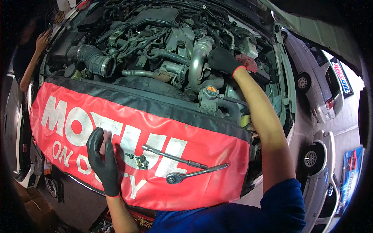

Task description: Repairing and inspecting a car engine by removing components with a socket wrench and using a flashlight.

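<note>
My left hand (104,163), in a black glove, hovers over a red fender cover (217,186) with fingers apart and nothing in them. To its right on the cover lie several small dark bolts (142,162). Beyond them rests a long extension bar (171,154), and nearer to me a ratchet (175,178) with its handle pointing right. My right hand (223,61), gloved too, reaches into the engine bay just right of a curved metal pipe (197,64). Its fingertips are hidden among the parts, so any grip cannot be made out.
A detached-looking black intake hose (93,60) opens toward the middle of the bay. The radiator cap (211,91) stands in front of the metal pipe. A red plastic cover (246,63) lies beside my right wrist. Another person's arm (33,64) rests at the car's left edge.
</note>
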`<state>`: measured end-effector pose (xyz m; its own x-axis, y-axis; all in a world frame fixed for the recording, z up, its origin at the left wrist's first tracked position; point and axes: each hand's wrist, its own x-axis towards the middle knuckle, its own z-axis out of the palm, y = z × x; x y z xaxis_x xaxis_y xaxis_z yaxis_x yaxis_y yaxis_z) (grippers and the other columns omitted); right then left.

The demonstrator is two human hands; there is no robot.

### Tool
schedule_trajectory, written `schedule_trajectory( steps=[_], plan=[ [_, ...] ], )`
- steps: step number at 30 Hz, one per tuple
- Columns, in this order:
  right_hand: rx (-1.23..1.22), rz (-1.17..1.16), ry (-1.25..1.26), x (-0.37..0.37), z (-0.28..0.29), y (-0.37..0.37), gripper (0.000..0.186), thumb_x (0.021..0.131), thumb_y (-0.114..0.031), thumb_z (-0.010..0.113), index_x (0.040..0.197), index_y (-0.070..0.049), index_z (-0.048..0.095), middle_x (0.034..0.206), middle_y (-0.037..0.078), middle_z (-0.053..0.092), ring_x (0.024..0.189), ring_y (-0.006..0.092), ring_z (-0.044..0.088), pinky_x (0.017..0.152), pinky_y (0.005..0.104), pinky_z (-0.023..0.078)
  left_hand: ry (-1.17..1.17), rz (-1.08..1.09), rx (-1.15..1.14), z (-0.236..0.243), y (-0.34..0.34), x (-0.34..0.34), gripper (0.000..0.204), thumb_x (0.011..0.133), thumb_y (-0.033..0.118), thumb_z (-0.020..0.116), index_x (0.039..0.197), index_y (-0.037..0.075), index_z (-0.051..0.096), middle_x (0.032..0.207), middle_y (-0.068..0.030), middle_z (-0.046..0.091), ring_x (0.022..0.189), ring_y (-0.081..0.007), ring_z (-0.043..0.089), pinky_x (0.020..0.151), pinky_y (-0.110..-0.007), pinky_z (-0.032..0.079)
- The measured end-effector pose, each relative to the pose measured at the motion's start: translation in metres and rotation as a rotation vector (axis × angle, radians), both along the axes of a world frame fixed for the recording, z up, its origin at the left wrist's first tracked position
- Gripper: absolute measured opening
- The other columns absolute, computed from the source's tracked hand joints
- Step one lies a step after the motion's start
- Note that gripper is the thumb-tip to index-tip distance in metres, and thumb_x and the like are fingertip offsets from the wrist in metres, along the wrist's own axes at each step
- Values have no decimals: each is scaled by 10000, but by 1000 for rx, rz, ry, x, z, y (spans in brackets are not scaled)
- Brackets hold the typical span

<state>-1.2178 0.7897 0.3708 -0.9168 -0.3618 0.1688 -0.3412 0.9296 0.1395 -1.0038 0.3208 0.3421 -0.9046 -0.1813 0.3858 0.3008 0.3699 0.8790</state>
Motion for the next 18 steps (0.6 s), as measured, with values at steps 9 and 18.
schedule_trajectory(
  steps=[9, 18],
  plan=[
    [-46, -53, -57, 2, -8, 11, 284, 822, -250, 544, 939, -45, 701, 839, 196, 684, 795, 383, 666, 754, 473, 526, -8, 71, -228, -1, -8, 1, 353, 861, -12, 587, 1215, -19, 584, 1260, -168, 586, 1203, -301, 539, 1034, -417, 402],
    [-388, -74, -206, 17, -7, 10, 312, 867, -225, 586, 1094, -36, 686, 984, 186, 699, 908, 294, 680, 853, 367, 507, -33, 27, -178, 0, -9, -1, 352, 863, -12, 580, 1215, -23, 584, 1264, -170, 582, 1209, -302, 536, 1044, -418, 395]
  ],
)
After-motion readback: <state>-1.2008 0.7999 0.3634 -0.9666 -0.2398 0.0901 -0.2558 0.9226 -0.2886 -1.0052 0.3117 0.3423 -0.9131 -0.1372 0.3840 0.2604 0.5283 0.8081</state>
